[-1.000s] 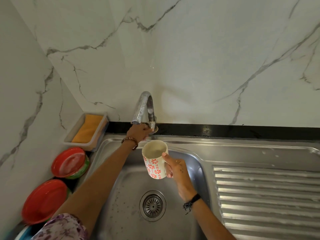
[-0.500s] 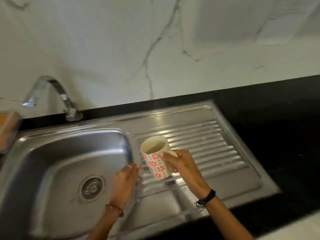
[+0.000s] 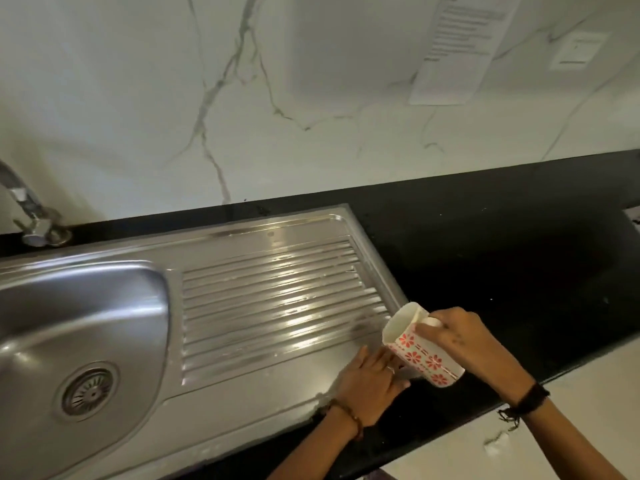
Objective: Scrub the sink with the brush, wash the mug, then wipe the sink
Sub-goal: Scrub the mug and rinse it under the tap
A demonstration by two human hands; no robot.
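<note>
Two hands work close together at the right end of the draining board. The right hand [image 3: 460,337] grips the white ceramic mug with red flower print [image 3: 420,355] at its handle side, holding it tipped with the mouth facing left, in the air over the edge where the steel meets the black stone worktop [image 3: 502,258]. The left hand [image 3: 372,382] lies just beside and below the mug with fingers fairly straight, holding nothing; whether it touches the mug is unclear. The mug looks stiff, breakable and probably wet, so slippery: the handle is the safest hold. Leftward run the ribbed stainless steel draining board [image 3: 273,299], the sink bowl [image 3: 114,306] with its round drain strainer [image 3: 88,389], and the chrome tap [image 3: 27,209].
</note>
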